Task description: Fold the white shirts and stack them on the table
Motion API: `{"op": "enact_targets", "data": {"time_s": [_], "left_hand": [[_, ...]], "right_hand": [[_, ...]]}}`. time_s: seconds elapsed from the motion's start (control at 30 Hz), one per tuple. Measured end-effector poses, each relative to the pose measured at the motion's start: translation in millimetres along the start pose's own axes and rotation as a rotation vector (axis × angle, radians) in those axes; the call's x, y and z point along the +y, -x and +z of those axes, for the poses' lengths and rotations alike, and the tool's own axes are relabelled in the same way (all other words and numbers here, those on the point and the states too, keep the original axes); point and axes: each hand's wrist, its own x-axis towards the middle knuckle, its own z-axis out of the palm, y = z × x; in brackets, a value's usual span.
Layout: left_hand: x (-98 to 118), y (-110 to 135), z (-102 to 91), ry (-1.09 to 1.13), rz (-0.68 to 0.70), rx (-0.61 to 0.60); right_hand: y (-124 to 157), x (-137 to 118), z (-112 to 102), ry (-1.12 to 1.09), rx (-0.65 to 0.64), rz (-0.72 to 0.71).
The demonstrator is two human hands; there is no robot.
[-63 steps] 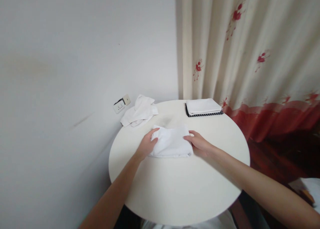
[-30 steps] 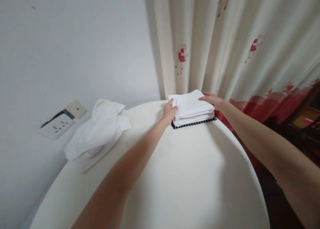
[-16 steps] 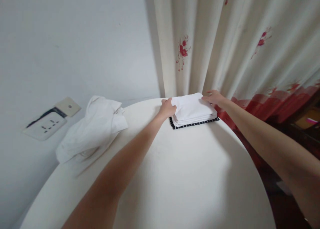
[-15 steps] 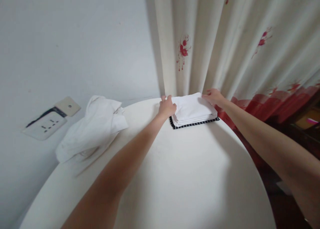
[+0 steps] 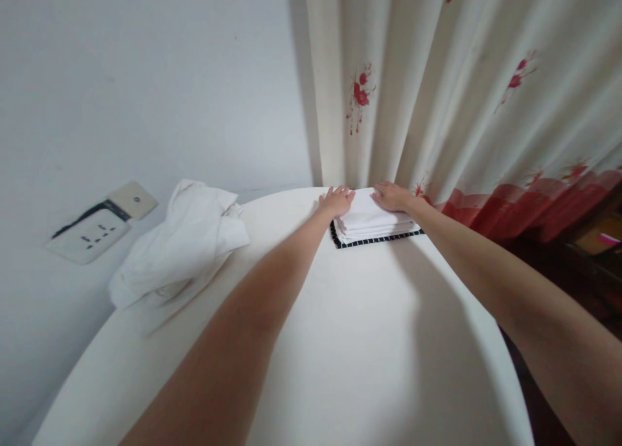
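A stack of folded white cloths (image 5: pixel 374 227) rests on a black-edged mat at the far side of the round white table (image 5: pixel 359 342). My left hand (image 5: pixel 336 201) lies flat on the stack's left top, fingers stretched out. My right hand (image 5: pixel 391 196) lies flat on the right top, fingers together and extended. Both palms press down on the top cloth.
A crumpled pile of white cloth (image 5: pixel 179 251) sits at the table's left edge near a wall socket (image 5: pixel 92 233). A cream curtain with red flowers (image 5: pixel 451 96) hangs right behind the stack. The white wall stands to the left.
The folded cloth was carried from the table's middle onto the far stack. My hands left its sides and now lie flat on top.
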Motion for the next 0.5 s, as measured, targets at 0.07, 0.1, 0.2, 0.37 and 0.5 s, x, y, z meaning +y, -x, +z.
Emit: {"op": "enact_targets", "data": {"time_s": [0.07, 0.1, 0.2, 0.37, 0.5], "left_hand": [[2, 5, -6.8, 0.036, 0.029, 0.087], [2, 8, -10.1, 0.054, 0.052, 0.141], [-6, 25, -19.6, 0.120, 0.070, 0.292], [-40, 83, -32.0, 0.172, 0.057, 0.391], [-76, 163, -34.7, 0.126, 0.034, 0.413]], "right_hand": [[10, -12, -11, 0.035, 0.097, 0.020], [16, -21, -16, 0.037, 0.147, 0.025], [41, -59, -22, -0.002, 0.202, -0.002], [108, -145, 7, -0.039, 0.060, -0.163], [171, -202, 45, -0.109, 0.025, -0.165]]}}
